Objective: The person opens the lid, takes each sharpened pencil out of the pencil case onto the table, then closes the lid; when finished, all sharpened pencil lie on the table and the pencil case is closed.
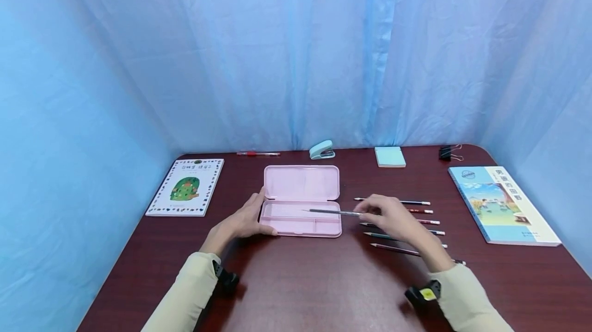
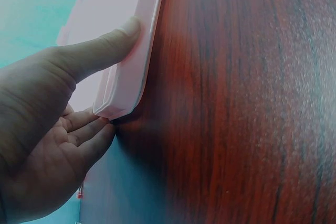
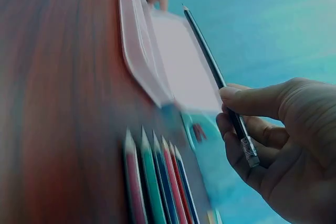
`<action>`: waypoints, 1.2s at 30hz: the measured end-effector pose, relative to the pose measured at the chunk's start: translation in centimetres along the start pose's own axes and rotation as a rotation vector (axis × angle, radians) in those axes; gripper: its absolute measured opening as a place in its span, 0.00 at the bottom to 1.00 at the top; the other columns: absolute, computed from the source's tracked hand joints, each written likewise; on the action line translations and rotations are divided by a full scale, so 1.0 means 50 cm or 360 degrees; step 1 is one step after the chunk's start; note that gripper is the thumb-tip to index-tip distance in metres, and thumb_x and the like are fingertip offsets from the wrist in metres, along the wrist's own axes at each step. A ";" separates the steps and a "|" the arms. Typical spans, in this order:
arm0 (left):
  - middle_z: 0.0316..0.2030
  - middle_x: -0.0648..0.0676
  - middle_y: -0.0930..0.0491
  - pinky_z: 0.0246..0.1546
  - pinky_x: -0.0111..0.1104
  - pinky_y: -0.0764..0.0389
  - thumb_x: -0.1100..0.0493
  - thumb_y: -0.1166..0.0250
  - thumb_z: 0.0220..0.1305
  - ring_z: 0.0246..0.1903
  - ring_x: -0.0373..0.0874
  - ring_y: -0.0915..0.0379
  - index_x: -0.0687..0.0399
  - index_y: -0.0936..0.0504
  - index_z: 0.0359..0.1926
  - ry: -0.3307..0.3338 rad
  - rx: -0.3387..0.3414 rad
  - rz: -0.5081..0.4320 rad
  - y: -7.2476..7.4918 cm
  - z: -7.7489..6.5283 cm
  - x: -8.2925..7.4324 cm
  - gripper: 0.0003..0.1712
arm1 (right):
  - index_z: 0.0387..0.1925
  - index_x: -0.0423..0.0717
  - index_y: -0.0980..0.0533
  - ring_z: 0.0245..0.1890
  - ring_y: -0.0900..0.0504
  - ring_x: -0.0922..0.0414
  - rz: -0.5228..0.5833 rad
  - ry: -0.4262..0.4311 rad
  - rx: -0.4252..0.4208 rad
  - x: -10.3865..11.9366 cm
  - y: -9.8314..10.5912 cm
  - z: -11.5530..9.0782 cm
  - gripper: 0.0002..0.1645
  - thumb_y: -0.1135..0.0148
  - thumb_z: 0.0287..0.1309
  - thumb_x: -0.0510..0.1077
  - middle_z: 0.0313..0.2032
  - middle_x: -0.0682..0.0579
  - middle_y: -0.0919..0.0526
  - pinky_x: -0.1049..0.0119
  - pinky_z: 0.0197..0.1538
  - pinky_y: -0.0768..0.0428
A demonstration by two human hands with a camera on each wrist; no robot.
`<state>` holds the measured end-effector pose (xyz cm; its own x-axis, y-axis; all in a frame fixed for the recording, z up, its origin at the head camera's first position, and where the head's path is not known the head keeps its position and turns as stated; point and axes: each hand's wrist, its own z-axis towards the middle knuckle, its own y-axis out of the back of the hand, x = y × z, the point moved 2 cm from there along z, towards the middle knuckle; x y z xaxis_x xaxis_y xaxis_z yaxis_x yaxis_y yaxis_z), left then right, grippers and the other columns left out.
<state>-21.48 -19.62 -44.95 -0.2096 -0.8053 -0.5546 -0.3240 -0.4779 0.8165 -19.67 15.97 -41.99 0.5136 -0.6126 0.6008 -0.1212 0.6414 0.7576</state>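
Note:
An opened pink pencil case (image 1: 282,226) lies on the table, its lid (image 1: 301,183) folded back and its tray divided into compartments. At its left end my left hand (image 1: 242,219) holds it, thumb along the front edge and fingers at the left side; the left wrist view shows the thumb (image 2: 113,48) against the case wall. My right hand (image 1: 386,216) pinches a dark pencil (image 3: 207,53) between thumb and fingers near its eraser end. That pencil's tip points left, over the case's tray in the head view. Beneath the right hand lie several pencils (image 1: 393,249) in a row.
A white picture book (image 1: 191,188) lies at the left and a thicker book (image 1: 504,206) at the right. Along the back edge are a red pen (image 1: 258,153), a mint stapler (image 1: 322,150), a sticky-note pad (image 1: 390,157) and a black binder clip (image 1: 446,153). Blue curtains (image 1: 240,65) hang behind.

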 end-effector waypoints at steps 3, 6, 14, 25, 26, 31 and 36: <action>0.65 0.58 0.47 0.63 0.42 0.44 0.40 0.26 0.40 0.63 0.47 0.49 0.53 0.65 0.72 0.0002 0.0002 0.0001 -0.002 -0.001 0.000 0.70 | 0.35 0.56 0.19 0.33 0.25 0.66 -0.0082 -0.0037 -0.0007 -0.024 0.032 -0.053 0.07 0.36 0.54 0.41 0.33 0.64 0.20 0.66 0.37 0.25; 0.65 0.58 0.47 0.63 0.42 0.45 0.40 0.26 0.40 0.64 0.47 0.50 0.54 0.65 0.72 -0.0003 0.0004 0.0001 -0.001 -0.002 -0.001 0.70 | 0.36 0.58 0.19 0.34 0.25 0.68 -0.0164 -0.0084 -0.0021 -0.050 0.059 -0.110 0.08 0.36 0.54 0.42 0.35 0.65 0.20 0.66 0.36 0.25; 0.67 0.58 0.49 0.64 0.41 0.46 0.39 0.27 0.41 0.66 0.47 0.54 0.54 0.65 0.72 0.0001 0.0013 0.0010 0.000 -0.003 -0.002 0.70 | 0.36 0.65 0.20 0.34 0.26 0.70 -0.0201 -0.0343 -0.0079 -0.091 0.104 -0.247 0.08 0.37 0.55 0.47 0.35 0.67 0.21 0.71 0.33 0.28; 0.67 0.58 0.50 0.64 0.41 0.46 0.39 0.27 0.41 0.65 0.46 0.53 0.54 0.66 0.72 0.0003 0.0025 0.0004 0.000 -0.003 -0.002 0.70 | 0.33 0.67 0.20 0.29 0.27 0.71 -0.0261 -0.0369 -0.0145 -0.111 0.098 -0.323 0.12 0.32 0.49 0.43 0.32 0.68 0.20 0.73 0.29 0.32; 0.67 0.58 0.50 0.64 0.42 0.47 0.40 0.27 0.42 0.66 0.46 0.54 0.54 0.66 0.72 0.0004 0.0026 0.0001 0.000 -0.003 -0.002 0.70 | 0.33 0.67 0.20 0.29 0.27 0.72 -0.0265 -0.0363 -0.0153 -0.113 0.095 -0.325 0.12 0.32 0.48 0.43 0.32 0.68 0.20 0.73 0.29 0.31; 0.67 0.58 0.50 0.64 0.41 0.47 0.40 0.27 0.42 0.66 0.46 0.54 0.53 0.66 0.72 0.0022 0.0031 0.0000 -0.001 -0.003 0.001 0.70 | 0.32 0.66 0.20 0.30 0.26 0.71 -0.0286 -0.0282 -0.0204 -0.113 0.089 -0.326 0.16 0.31 0.46 0.39 0.32 0.68 0.21 0.78 0.30 0.33; 0.67 0.57 0.50 0.64 0.41 0.47 0.38 0.28 0.42 0.65 0.45 0.53 0.52 0.67 0.72 0.0041 0.0039 0.0001 -0.002 -0.001 0.000 0.70 | 0.31 0.65 0.20 0.28 0.28 0.72 -0.0355 -0.0225 -0.0208 -0.109 0.088 -0.324 0.19 0.29 0.42 0.36 0.32 0.68 0.21 0.78 0.30 0.33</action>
<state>-21.41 -19.59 -45.03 -0.1861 -0.8145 -0.5496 -0.3465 -0.4690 0.8124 -9.25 29.62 -46.08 0.3906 -0.7977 0.4594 0.0969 0.5319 0.8412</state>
